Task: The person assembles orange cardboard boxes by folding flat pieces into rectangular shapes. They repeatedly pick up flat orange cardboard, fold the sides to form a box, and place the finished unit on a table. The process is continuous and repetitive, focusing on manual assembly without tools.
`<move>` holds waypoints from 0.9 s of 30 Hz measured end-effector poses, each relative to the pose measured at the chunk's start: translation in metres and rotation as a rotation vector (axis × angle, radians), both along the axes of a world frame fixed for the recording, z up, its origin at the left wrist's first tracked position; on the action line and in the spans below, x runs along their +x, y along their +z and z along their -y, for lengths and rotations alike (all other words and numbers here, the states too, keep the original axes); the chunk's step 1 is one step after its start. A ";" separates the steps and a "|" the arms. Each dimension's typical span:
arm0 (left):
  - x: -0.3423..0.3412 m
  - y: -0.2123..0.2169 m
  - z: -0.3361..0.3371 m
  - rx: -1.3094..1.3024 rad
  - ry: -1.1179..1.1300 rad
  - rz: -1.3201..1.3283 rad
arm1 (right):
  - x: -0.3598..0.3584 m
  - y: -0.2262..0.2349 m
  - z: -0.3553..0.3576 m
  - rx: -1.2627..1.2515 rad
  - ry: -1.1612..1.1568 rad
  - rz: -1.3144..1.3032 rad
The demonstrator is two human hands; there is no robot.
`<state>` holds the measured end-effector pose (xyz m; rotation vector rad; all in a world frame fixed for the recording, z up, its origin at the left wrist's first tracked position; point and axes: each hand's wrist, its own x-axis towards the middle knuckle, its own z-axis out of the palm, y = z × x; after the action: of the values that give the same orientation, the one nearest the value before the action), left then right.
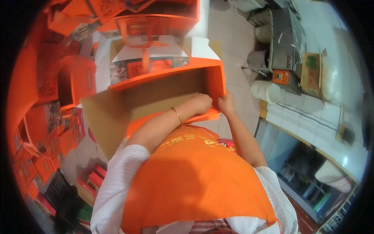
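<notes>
An orange cardboard box [223, 78] with a plain brown inside lies open in front of me. Its left end flap [103, 121] hangs unfolded, brown side showing. My left hand [200, 104], a gold bangle at its wrist, reaches across into the right end of the box. Its fingers are closed against the near right corner; their tips are partly hidden. On the outside of that same corner, my right hand [227, 103] grips the right end panel, thumb toward the edge and the other fingers mostly out of sight. Nothing shows inside the box.
Several orange boxes [78, 82] stand stacked along the left, and another open orange box [175, 19] lies beyond. To the right are a metal cabinet [286, 43], white buckets [269, 91], a brown carton [311, 72] and a glass-topped case [304, 171]. Beneath is a tiled floor [235, 50].
</notes>
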<state>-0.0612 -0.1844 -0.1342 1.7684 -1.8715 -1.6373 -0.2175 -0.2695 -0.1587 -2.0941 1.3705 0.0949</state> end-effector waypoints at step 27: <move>0.127 0.085 -0.204 -0.640 1.203 0.104 | 0.290 -0.006 -0.074 -0.226 1.154 0.167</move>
<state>0.0660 0.0192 -0.0488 1.9612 -0.7681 -0.4444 0.0726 -0.1956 -0.1649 -2.7360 -0.0614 0.2307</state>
